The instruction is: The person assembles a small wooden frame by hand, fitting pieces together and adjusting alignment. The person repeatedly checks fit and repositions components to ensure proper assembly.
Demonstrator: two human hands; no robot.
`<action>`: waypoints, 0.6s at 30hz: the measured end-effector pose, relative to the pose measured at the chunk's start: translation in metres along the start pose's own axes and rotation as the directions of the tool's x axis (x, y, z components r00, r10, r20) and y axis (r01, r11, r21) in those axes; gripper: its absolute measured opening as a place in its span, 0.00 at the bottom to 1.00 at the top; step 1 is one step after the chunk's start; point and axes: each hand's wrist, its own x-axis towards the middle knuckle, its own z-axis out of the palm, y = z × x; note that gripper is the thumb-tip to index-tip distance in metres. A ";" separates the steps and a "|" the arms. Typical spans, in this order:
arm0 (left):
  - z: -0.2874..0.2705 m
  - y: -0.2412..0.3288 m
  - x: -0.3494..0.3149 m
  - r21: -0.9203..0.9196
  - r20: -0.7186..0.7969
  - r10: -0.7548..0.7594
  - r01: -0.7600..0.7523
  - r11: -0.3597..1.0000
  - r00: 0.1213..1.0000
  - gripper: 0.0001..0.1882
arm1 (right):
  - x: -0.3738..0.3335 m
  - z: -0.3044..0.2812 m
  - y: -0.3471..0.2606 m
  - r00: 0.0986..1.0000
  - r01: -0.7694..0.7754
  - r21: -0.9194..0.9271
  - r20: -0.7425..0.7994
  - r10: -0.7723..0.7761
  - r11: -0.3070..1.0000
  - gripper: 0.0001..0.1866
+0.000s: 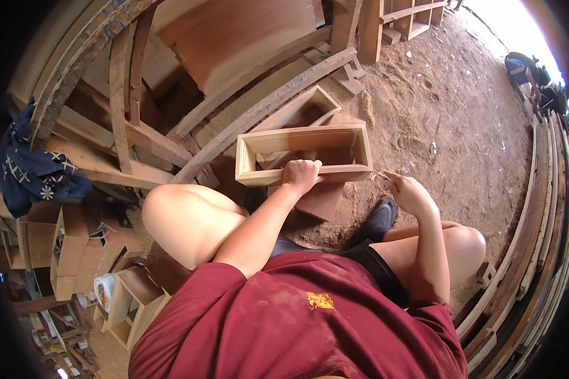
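Note:
A rectangular wooden frame (346, 172), open through the middle like a bottomless drawer, is in front of me. My left hand (302, 175) is wrapped round its near side, a little right of that side's middle. To the right of the frame's near corner is my right hand (412, 194), fingers pinched together. Something thin and pale shows at those fingertips, too small to name. Another wooden frame (322, 100) lies at an angle behind the first, partly covered by it. A brown board (322, 201) sticks out beneath the held frame.
Sandy ground (436, 114) spreads to the right. Long planks (534, 234) are stacked along the right edge. A timber framework (189, 155) stands at the left with a dark blue cloth (44, 170) hanging on it. Wooden boxes (76, 252) and a white tub (103, 292) are at the lower left.

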 end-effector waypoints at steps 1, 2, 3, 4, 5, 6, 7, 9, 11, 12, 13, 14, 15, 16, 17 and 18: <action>0.001 -0.001 0.003 0.019 -0.038 0.029 -0.028 0.999 0.999 0.22 | -0.002 0.001 0.004 0.997 0.050 -0.001 -0.060 -0.050 0.999 0.21; 0.002 -0.002 0.005 0.040 -0.074 0.059 -0.057 0.998 0.995 0.23 | -0.004 0.001 0.007 0.998 0.035 -0.006 -0.060 -0.035 0.999 0.21; 0.002 -0.006 0.009 0.020 -0.145 0.065 -0.063 0.998 0.987 0.25 | -0.007 0.000 0.010 0.998 0.019 -0.010 -0.060 -0.020 1.000 0.21; -0.003 -0.008 0.016 -0.003 -0.214 0.076 -0.078 0.997 0.974 0.26 | -0.013 -0.004 0.010 0.998 -0.005 -0.014 -0.061 0.004 1.000 0.21; -0.008 -0.011 0.021 -0.027 -0.278 0.086 -0.097 0.995 0.957 0.27 | -0.018 -0.007 0.011 0.997 -0.009 -0.027 -0.070 0.007 1.000 0.21; -0.014 -0.016 0.028 -0.023 -0.300 0.061 -0.071 0.997 0.952 0.30 | -0.020 -0.011 0.013 0.997 -0.015 -0.039 -0.080 0.012 0.999 0.21; -0.027 -0.018 0.036 -0.064 -0.246 0.007 -0.023 0.998 0.969 0.31 | -0.023 -0.014 0.016 0.996 -0.026 -0.048 -0.092 0.022 0.999 0.21; -0.059 -0.018 0.054 -0.117 -0.112 -0.074 0.060 0.991 0.991 0.33 | -0.029 -0.017 0.023 0.991 -0.048 -0.038 -0.129 0.043 0.998 0.20; -0.075 -0.025 0.070 -0.259 0.028 -0.144 0.147 0.955 0.989 0.38 | -0.033 -0.025 0.021 0.987 -0.073 -0.039 -0.143 0.067 0.997 0.20; -0.079 -0.033 0.084 -0.335 0.130 -0.102 0.140 0.932 0.986 0.42 | -0.032 -0.025 0.023 0.988 -0.074 -0.042 -0.141 0.068 0.996 0.20; -0.077 -0.038 0.096 -0.371 0.163 -0.099 0.154 0.916 0.982 0.44 | -0.031 -0.024 0.026 0.988 -0.076 -0.045 -0.134 0.070 0.996 0.20; -0.070 -0.042 0.108 -0.408 0.197 -0.097 0.172 0.897 0.975 0.46 | -0.031 -0.022 0.028 0.990 -0.079 -0.051 -0.125 0.072 0.996 0.20; -0.053 -0.064 0.115 -0.456 0.207 -0.088 0.176 0.872 0.974 0.49 | -0.032 -0.023 0.021 0.991 -0.037 -0.054 -0.134 0.029 0.998 0.19; -0.048 -0.054 0.127 -0.530 0.237 -0.066 0.186 0.828 0.969 0.49 | -0.035 -0.022 0.023 0.988 -0.037 -0.049 -0.150 0.029 0.998 0.18; -0.039 -0.058 0.135 -0.495 0.263 -0.094 0.218 0.841 0.960 0.49 | -0.036 -0.022 0.021 0.986 -0.013 -0.051 -0.164 0.004 0.999 0.16; -0.030 -0.063 0.141 -0.459 0.287 -0.125 0.251 0.853 0.950 0.48 | -0.036 -0.022 0.021 0.989 0.013 -0.076 -0.147 -0.024 0.997 0.16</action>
